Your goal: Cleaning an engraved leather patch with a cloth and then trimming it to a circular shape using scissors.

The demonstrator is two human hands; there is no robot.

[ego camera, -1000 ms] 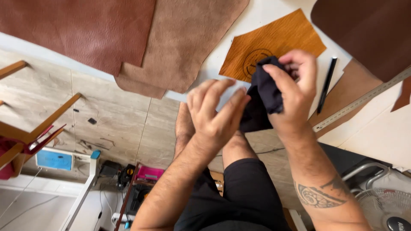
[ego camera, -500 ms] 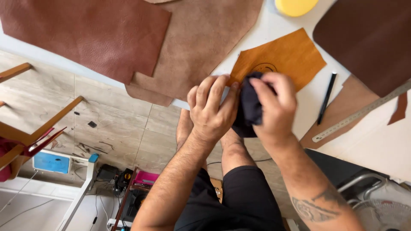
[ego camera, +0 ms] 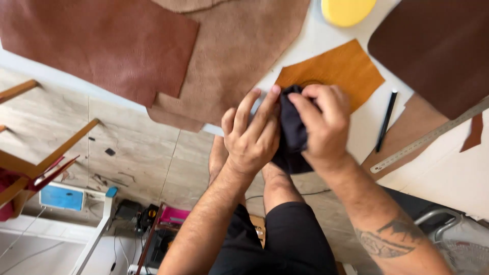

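Note:
Both my hands meet at the edge of a white table (ego camera: 448, 178). My right hand (ego camera: 323, 125) grips a bunched dark cloth (ego camera: 293, 135). My left hand (ego camera: 252, 135) presses against the cloth's other side, its fingers extended over it. Just beyond the hands lies an orange-tan piece of leather (ego camera: 344, 71) with a faint round mark partly hidden by the cloth.
A red-brown hide (ego camera: 97, 40) and a tan hide (ego camera: 239, 61) overhang the table edge. A dark brown hide (ego camera: 438, 46), a black pen (ego camera: 385, 120), a steel ruler (ego camera: 430, 135) and a yellow disc (ego camera: 346, 10) lie to the right. Below are tiled floor, a wooden frame (ego camera: 35, 163) and my legs.
My hands have come together on the dark cloth and shifted left toward the table edge; the left hand went from spread apart to pressed against the cloth.

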